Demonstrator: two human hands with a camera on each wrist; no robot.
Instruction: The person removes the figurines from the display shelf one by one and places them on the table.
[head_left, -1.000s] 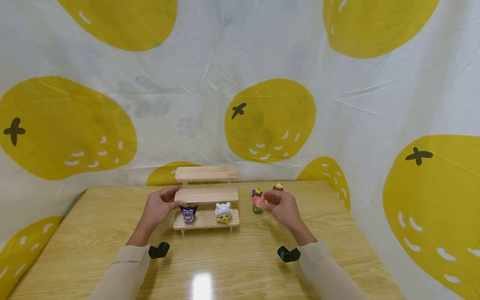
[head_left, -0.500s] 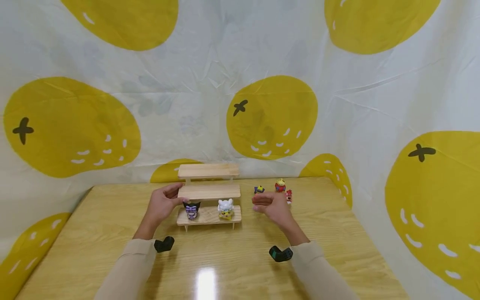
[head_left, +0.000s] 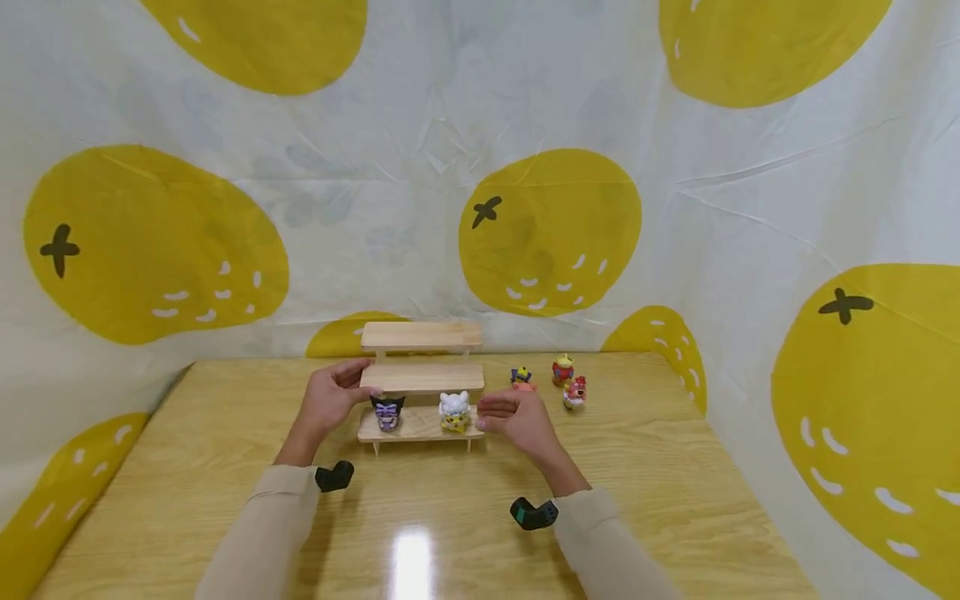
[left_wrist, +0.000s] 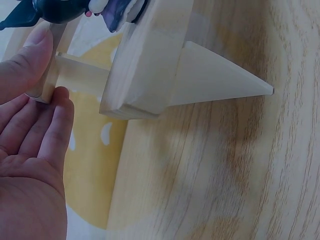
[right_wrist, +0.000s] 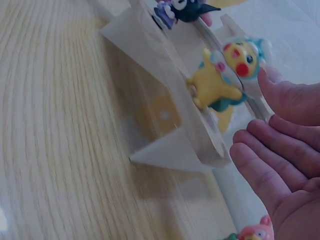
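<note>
A three-tier wooden display stand [head_left: 422,377] stands on the table. My left hand [head_left: 330,402] pinches the left end of its middle shelf, thumb above and fingers beneath, as the left wrist view shows. My right hand [head_left: 517,421] is at the stand's right end, fingers nearly straight, thumb beside the head of a yellow toy figure [right_wrist: 215,82] in a white and blue hood. Whether that thumb touches the figure or shelf I cannot tell. The hooded figure and a purple toy figure with black ears [head_left: 387,413] are on the lowest shelf.
Right of the stand are a dark blue and yellow toy figure [head_left: 521,374], a pink toy figure [head_left: 524,387] partly hidden by my right hand, a red and blue figure [head_left: 562,369] and a red and white figure [head_left: 574,392]. A printed cloth [head_left: 405,250] hangs behind the table.
My right hand has moved left, from beside the pink figure to the stand's right end. My left hand stays on the middle shelf's left end. The head view has shifted slightly.
</note>
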